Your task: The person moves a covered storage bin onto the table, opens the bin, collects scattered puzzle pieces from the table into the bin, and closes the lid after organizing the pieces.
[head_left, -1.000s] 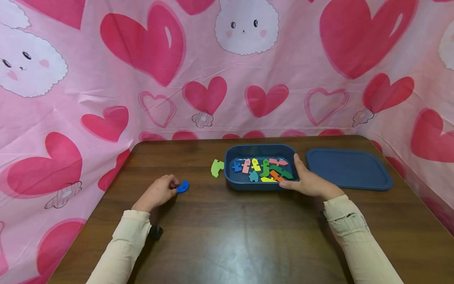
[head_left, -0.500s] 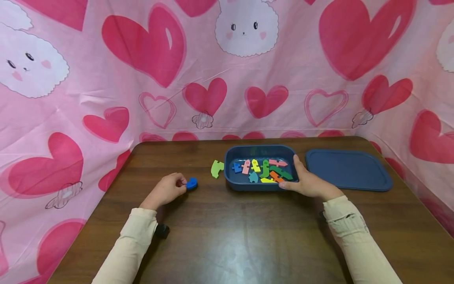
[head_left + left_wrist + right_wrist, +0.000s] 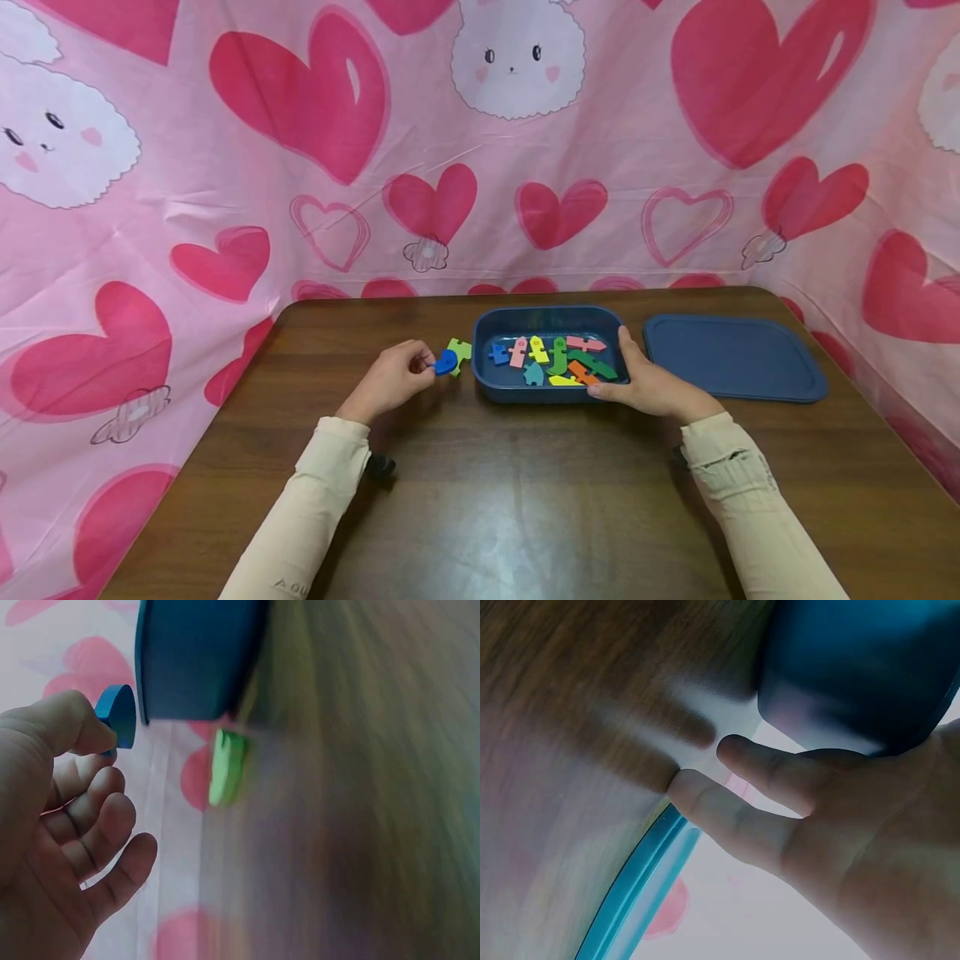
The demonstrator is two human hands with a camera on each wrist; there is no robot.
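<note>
My left hand [image 3: 396,377] pinches a small blue curved puzzle piece [image 3: 446,362] between thumb and forefinger. In the left wrist view that piece [image 3: 118,716] is raised, and the other fingers are loosely bent below it. A light green puzzle piece [image 3: 461,355] lies on the table just behind it, partly covered by the blue one in the head view. My right hand [image 3: 654,382] holds the right end of a dark blue box [image 3: 525,395], thumb over the front rim and fingers along the side. Inside lie several coloured puzzle pieces, among them a pink one [image 3: 518,352] and an orange one [image 3: 583,372].
A flat dark blue lid [image 3: 735,357] lies on the wooden table [image 3: 480,500] right of the box. Behind the table hangs a pink cloth [image 3: 637,108] with hearts.
My left hand has moved right and away from me, carrying the blue puzzle piece from the table's left up to the green piece beside the box. My right hand stays on the box.
</note>
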